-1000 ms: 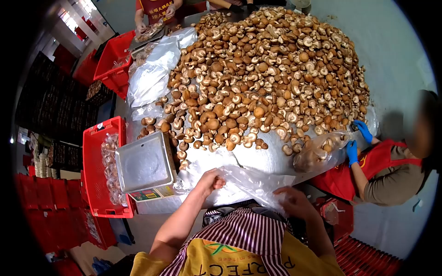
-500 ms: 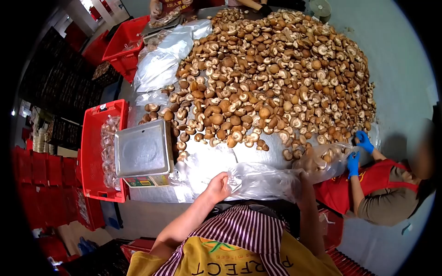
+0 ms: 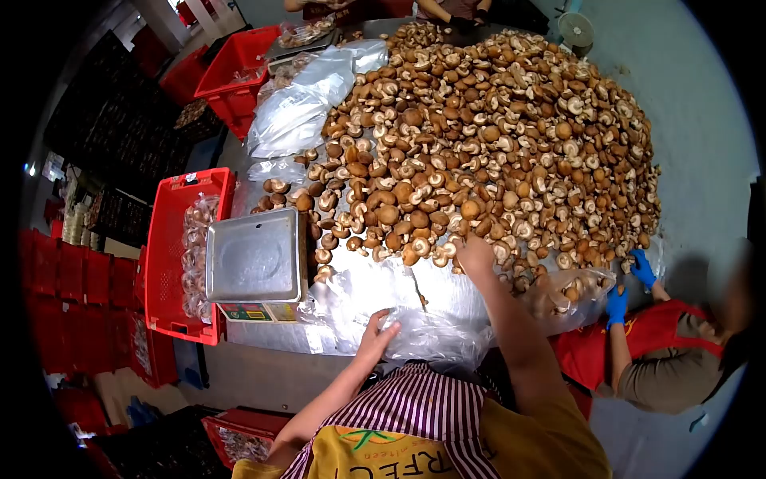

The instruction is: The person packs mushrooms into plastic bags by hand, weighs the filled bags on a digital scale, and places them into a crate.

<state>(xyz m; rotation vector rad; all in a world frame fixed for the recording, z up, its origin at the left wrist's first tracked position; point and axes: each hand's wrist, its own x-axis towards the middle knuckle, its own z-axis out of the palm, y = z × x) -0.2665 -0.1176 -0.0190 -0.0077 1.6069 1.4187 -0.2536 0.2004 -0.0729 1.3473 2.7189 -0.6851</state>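
My left hand (image 3: 373, 340) is closed on the edge of a clear plastic bag (image 3: 439, 337), which lies crumpled along the table's near side. At the front edge of the big heap of shiitake mushrooms (image 3: 479, 136), my right hand (image 3: 476, 257) has its fingers curled down on a mushroom; the fingertips are partly hidden. More flat clear bags (image 3: 363, 291) lie on the metal table, just beyond my left hand.
A scale with a metal pan (image 3: 251, 255) stands left, beside a red crate (image 3: 225, 188) of packed bags. At right, a co-worker's blue-gloved hands (image 3: 616, 305) hold a bag of mushrooms (image 3: 568, 297). White bags (image 3: 299, 108) are stacked farther back. Other people stand across the table.
My right hand has let go of the plastic bag and moved forward to the mushrooms. The bag, stretched between both hands before, now sags beside my left hand. The view has shifted slightly.
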